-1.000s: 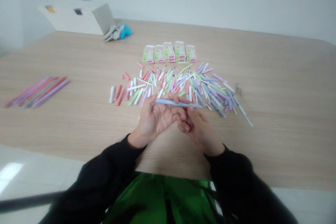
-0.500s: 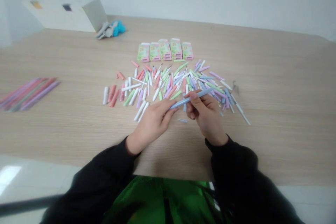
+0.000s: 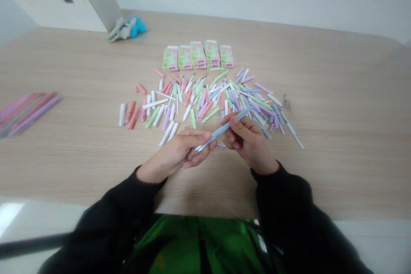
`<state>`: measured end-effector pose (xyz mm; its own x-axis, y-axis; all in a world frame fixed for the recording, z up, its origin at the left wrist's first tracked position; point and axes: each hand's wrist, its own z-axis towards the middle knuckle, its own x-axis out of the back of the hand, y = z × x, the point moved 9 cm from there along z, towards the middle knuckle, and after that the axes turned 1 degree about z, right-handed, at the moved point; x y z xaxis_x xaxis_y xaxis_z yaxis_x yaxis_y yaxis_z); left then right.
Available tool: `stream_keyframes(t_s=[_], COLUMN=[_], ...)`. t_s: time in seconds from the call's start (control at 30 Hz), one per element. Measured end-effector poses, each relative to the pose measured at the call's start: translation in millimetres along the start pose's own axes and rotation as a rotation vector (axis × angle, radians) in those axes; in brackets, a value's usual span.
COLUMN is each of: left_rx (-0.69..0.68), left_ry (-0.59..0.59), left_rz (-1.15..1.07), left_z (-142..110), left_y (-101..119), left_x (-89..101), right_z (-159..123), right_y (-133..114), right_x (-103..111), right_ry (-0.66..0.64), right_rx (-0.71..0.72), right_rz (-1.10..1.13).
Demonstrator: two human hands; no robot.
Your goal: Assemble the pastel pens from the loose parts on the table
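- Both our hands meet on one light-blue pen [image 3: 221, 129], held on a slant above the worktop [image 3: 346, 145], on our side of a spread of loose pen parts [image 3: 208, 109].
- Our left hand [image 3: 181, 150] grips its lower end, the fingers pinching near a clear tip.
- Our right hand [image 3: 247, 141] grasps the upper part, thumb on top and fingers curled beneath; the pen's far end pokes out past them.
- A small blue piece [image 3: 221, 146] lies on the worktop between our hands, and two white tubes [image 3: 166, 133] rest near our left fingers.
- Beyond the pink, white, green, purple and blue parts, we see a row of small green-and-pink boxes [image 3: 197, 55], some stacked.
- To our left lies a blurred group of coloured sticks [image 3: 28, 113]; farther back, a grey-and-blue crumpled bundle [image 3: 126, 29] sits beside a white box [image 3: 64, 13].
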<state>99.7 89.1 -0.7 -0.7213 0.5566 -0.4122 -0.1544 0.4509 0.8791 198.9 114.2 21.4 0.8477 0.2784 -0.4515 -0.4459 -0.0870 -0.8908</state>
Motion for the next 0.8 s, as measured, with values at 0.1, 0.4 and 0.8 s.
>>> stream_keyframes(t_s=[0.1, 0.4, 0.8], left_rx=[0.026, -0.164, -0.029], left_ry=[-0.058, -0.016, -0.12], left_rz=[-0.105, -0.297, -0.329], left_z=[0.5, -1.5, -0.4], left_y=[-2.1, 21.9, 8.3], left_x=[-3.4, 2.3, -10.1], right_z=[-1.2, -0.8, -5.4], right_y=[1.4, -1.0, -6.9], right_x=[0.7, 18.1, 16.0], right_ry=[-0.006, 0.155, 0.146], right_rx=[-0.007, -0.024, -0.004], right_rz=[0.006, 0.063, -0.01])
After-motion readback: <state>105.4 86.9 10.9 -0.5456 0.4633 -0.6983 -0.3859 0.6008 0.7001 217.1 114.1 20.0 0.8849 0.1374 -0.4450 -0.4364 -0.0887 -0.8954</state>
